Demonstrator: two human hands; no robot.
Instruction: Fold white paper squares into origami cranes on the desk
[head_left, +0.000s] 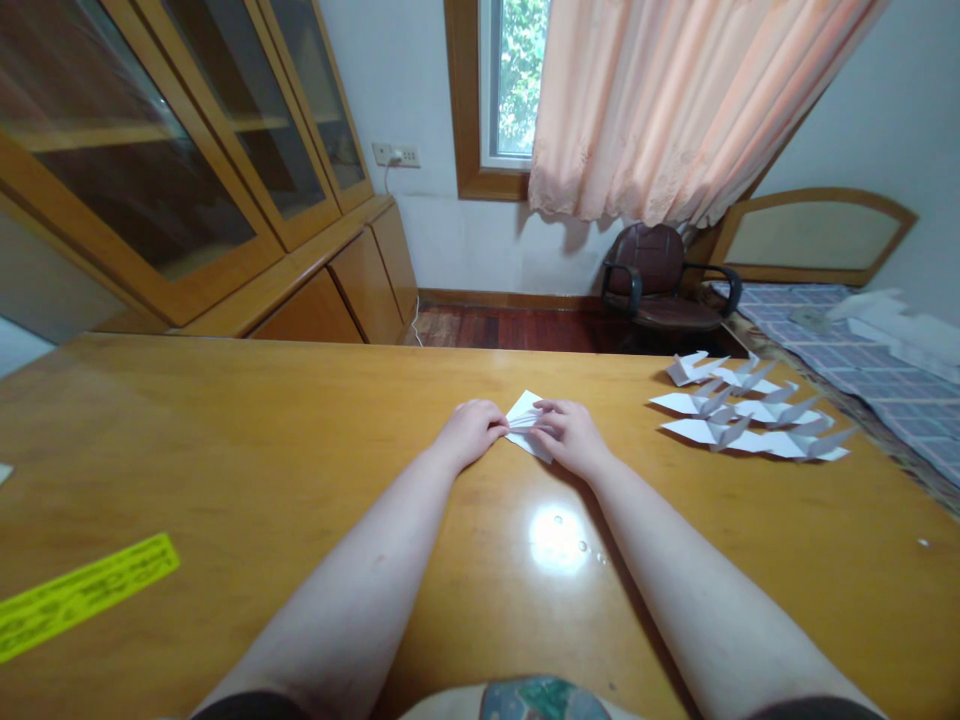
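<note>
A small piece of folded white paper (523,408) lies on the wooden table between my hands, with fold lines running across its middle. At its left corner, my left hand (472,432) is closed, thumb and fingers pinching the edge. My right hand (571,436) rests over the paper's right side, its fingers bent and somewhat apart on the folds. Part of the paper is hidden beneath the right fingers. Off to the right stand several folded white paper cranes (772,412), arranged in rows and apart from my hands.
The wooden table (300,450) spans the view. A yellow printed strip (86,597) lies at its left front. Beyond the far edge are a glass-door cabinet (225,215), a brown armchair (660,270) and a curtained window. A bed (847,330) is at the right.
</note>
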